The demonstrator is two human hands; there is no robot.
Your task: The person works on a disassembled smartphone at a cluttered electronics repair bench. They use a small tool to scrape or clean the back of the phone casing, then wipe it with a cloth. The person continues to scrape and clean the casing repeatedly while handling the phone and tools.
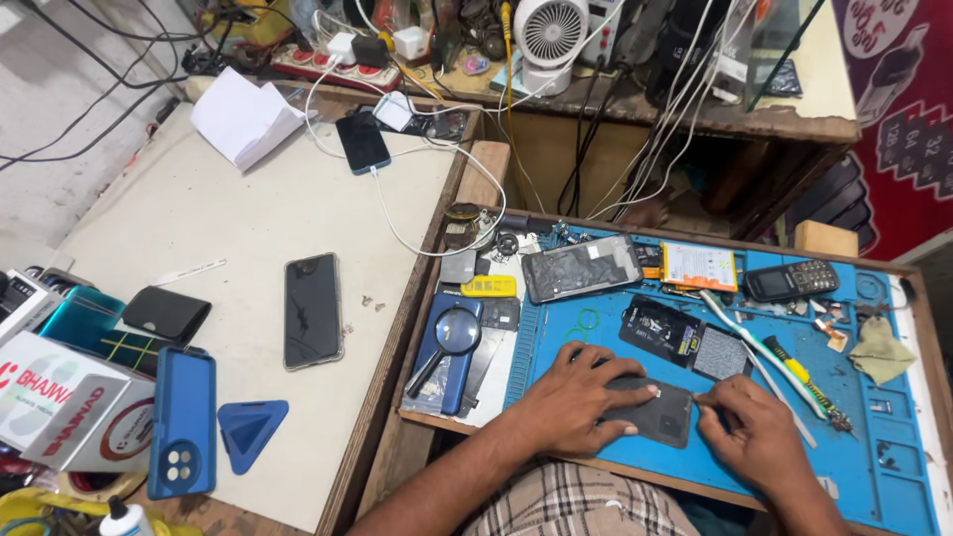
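— The dark phone panel [653, 410] lies flat on the blue work mat [893, 467], right under our fingers. Where does it sit between the two hands?

— Our left hand [574, 399] is spread over its left half, palm down, fingers apart and pressing it to the mat. Our right hand [749, 432] meets it at the right edge, fingertips drawn together there as if pinching something small; we cannot tell whether they hold a tool.

— And its long axis?

— We see it running left to right, from under the left fingers toward the right fingertips, slightly tilted down to the right. So the left hand covers more of it; the right only touches the end.

— What lies beyond the fingers?

— Just past the left fingertips, farther from us, sits a black phone part [660, 328] with a dark grey square piece [720, 352] beside it. Past those we see an opened phone body [583, 268] and an orange-and-white battery [699, 266]. Beyond the right hand lie a white brush [754, 342] and a yellow-handled screwdriver [799, 377], slanting away from the fingers, with a small keypad phone [791, 281] farther out.

— And to the left of the left hand?

— A magnifying glass [452, 337] resting on a blue phone case [447, 362], well apart from the panel.
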